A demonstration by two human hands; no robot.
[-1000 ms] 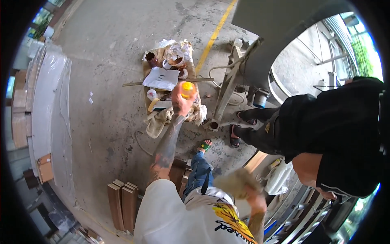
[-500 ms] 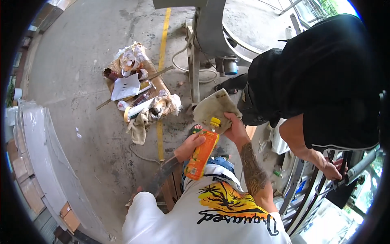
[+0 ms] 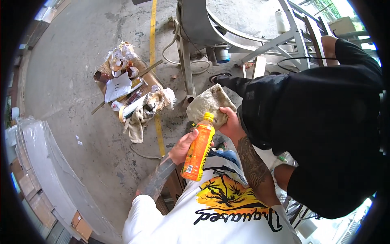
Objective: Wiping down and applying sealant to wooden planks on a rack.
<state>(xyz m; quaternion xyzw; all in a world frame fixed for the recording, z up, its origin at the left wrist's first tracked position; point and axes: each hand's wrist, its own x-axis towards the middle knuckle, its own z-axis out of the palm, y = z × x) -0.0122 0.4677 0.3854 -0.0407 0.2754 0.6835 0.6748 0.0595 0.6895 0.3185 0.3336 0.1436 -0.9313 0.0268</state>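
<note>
My left hand (image 3: 185, 145) is wrapped round an orange and yellow plastic bottle (image 3: 197, 152) with a yellow cap (image 3: 209, 116). The bottle leans in front of my white shirt, cap end pointing away from me. In my right hand (image 3: 231, 125) is a dirty beige cloth (image 3: 214, 101), pinched at its near right edge between thumb and fingers. The cloth hangs spread just beyond the cap; in this view the cap overlaps its near edge, and I cannot tell whether they touch.
A person in black clothes (image 3: 321, 110) bends close on my right. Ahead stands a grey metal machine frame (image 3: 194, 24). Mixed rubbish and rags lie on flattened cardboard (image 3: 143, 67) at the left front. Plastic-wrapped stacked boards (image 3: 50, 162) line the far left.
The bottle has turned and moved slightly left, and its cap sits nearer me against the cloth. The person in black has shifted, with an arm now stretched toward the frame at the back right.
</note>
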